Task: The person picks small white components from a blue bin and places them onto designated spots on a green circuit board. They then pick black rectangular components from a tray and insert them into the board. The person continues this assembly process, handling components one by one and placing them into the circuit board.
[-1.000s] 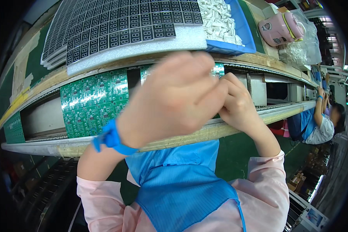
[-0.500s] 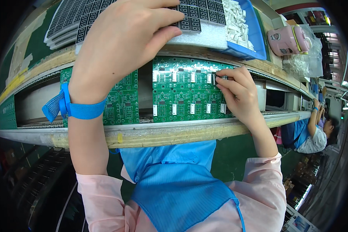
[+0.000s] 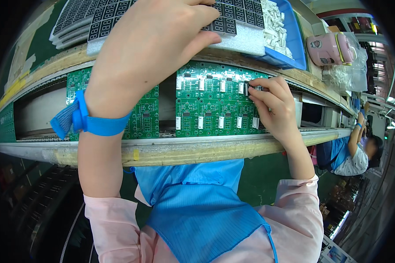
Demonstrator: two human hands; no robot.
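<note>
Foam sheet (image 3: 250,39): white, soft-looking, beyond the rail, bearing dark displays (image 3: 226,26).
Circuit panel (image 3: 213,97): green, thin and probably stiff, in front of the foam; best taken by its edges.
Blue tray (image 3: 298,44): right of the foam, holding loose white connectors (image 3: 276,33).
Left hand (image 3: 160,39): over the displays, thumb and forefinger apart.
Right hand (image 3: 274,98): fingertips pinched on a small dark part.
Small dark part (image 3: 246,90): at the panel's right side, mostly hidden; whether seated, I cannot tell. Probably light, rigid, fairly smooth; any pins could bend, so its sides suit a fingertip hold.
Hands against a second ago: then close together above the panel; now well apart, the left out at the displays.
</note>
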